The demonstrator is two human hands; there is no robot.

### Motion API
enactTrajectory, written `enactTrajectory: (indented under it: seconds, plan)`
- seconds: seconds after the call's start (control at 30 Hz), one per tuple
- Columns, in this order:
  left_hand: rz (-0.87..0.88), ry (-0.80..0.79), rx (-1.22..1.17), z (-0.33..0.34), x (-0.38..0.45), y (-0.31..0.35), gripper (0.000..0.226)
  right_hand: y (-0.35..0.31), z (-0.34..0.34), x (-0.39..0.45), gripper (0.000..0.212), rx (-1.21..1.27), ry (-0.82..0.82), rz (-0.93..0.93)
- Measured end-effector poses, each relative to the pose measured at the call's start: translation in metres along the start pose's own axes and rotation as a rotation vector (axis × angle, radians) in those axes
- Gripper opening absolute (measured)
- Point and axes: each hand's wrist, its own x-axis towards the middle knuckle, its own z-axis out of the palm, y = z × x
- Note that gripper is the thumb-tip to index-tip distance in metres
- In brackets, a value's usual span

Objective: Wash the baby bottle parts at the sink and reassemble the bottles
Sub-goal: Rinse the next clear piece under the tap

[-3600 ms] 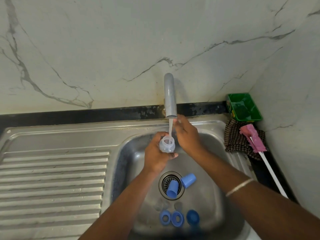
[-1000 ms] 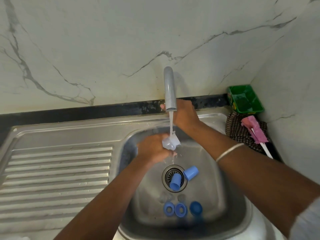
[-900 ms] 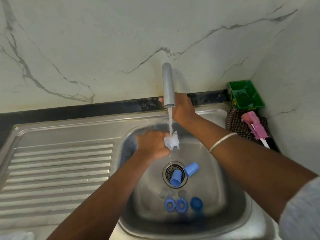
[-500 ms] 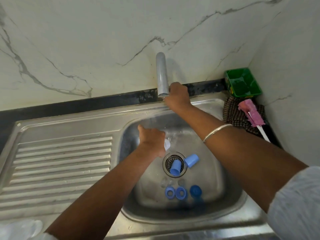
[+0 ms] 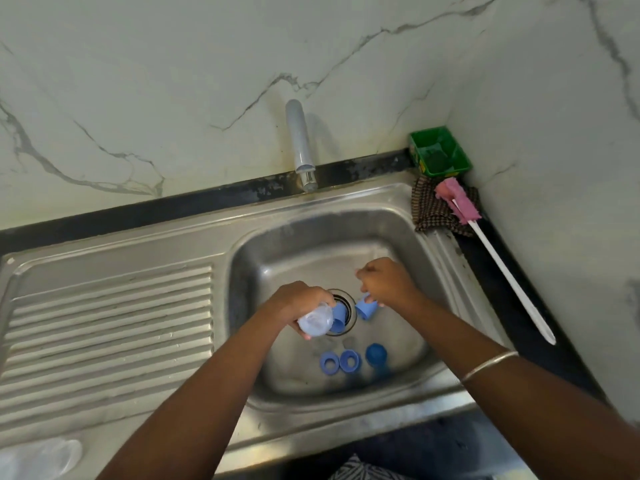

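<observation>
Head view looks straight down into the steel sink (image 5: pixel 408 230), with both arms reaching in from the bottom of the frame. The left hand (image 5: pixel 298 306), just left of centre, has its fingers curled round a clear bottle body (image 5: pixel 316 322), which lies tilted across the palm with its end poking out toward the drain (image 5: pixel 343 311). The right hand (image 5: pixel 384 284), right of centre, is down at a light blue cap (image 5: pixel 365 308) beside the drain; the fingers look curled onto its upper end, though I cannot tell for sure whether they have it pinched or only touch it. A second light blue cap (image 5: pixel 338 318) lies on the drain, just beside the bottle.

No water shows at the tap (image 5: pixel 299 140) in the upper middle, so I judge the rinse of this bottle is done and the person is fetching the next part. The next move, to my eye, calls for a firm pinch on that small wet cap, then either a rinse or fitting it to the bottle.

Lower in the basin, two blue rings (image 5: pixel 339 361) sit side by side and a darker blue cap (image 5: pixel 375 353) stands just right of them, all well apart from both hands and, I judge, yet to be handled.
</observation>
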Motion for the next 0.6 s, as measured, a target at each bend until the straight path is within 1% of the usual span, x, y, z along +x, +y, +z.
enactTrajectory:
  seconds: [0.1,0.17,0.2,0.23,0.27,0.33,0.37,0.4,0.43,0.47,0.5,0.53,0.57,0.6]
  plan:
    - [0.084,0.185,0.121,0.008,-0.012,-0.006,0.035,0.004,0.002,-0.023,0.033,0.005,0.034,-0.053]
    - [0.171,0.348,0.230,0.015,-0.018,-0.009,0.039,0.002,0.005,-0.038,0.026,0.028,0.042,-0.119]
    - [0.199,0.396,0.270,0.018,-0.020,-0.011,0.041,0.001,0.007,-0.049,0.021,0.045,0.041,-0.150]
    - [0.203,0.412,0.270,0.020,-0.022,-0.013,0.043,-0.001,0.010,-0.057,0.019,0.078,0.021,-0.162]
    - [0.185,0.363,0.255,0.020,-0.024,-0.013,0.041,-0.003,0.013,-0.065,0.019,0.137,-0.028,-0.137]
    - [0.163,0.128,0.226,0.022,-0.028,-0.015,0.030,-0.006,0.021,-0.080,0.030,0.301,-0.205,0.013]
    - [0.162,0.058,0.178,0.025,-0.033,-0.016,0.026,-0.007,0.025,-0.088,0.035,0.370,-0.284,0.085]
    - [0.155,0.044,0.098,0.027,-0.034,-0.018,0.020,-0.008,0.029,-0.093,0.037,0.430,-0.324,0.120]
    - [0.128,0.047,-0.047,0.029,-0.035,-0.019,0.016,-0.008,0.033,-0.095,0.035,0.489,-0.320,0.127]
    - [0.069,0.040,-0.197,0.031,-0.036,-0.020,0.020,-0.008,0.036,-0.096,0.031,0.536,-0.283,0.121]
    - [0.036,0.024,-0.294,0.033,-0.036,-0.021,0.024,-0.008,0.037,-0.097,0.028,0.550,-0.216,0.100]
    - [0.025,0.011,-0.324,0.033,-0.035,-0.022,0.026,-0.005,0.037,-0.096,0.026,0.488,-0.123,0.048]
    - [0.031,0.028,-0.292,0.033,-0.034,-0.023,0.028,-0.002,0.034,-0.094,0.028,0.336,-0.023,-0.034]
    - [0.046,0.063,-0.238,0.033,-0.034,-0.023,0.031,0.002,0.030,-0.092,0.033,0.119,0.069,-0.125]
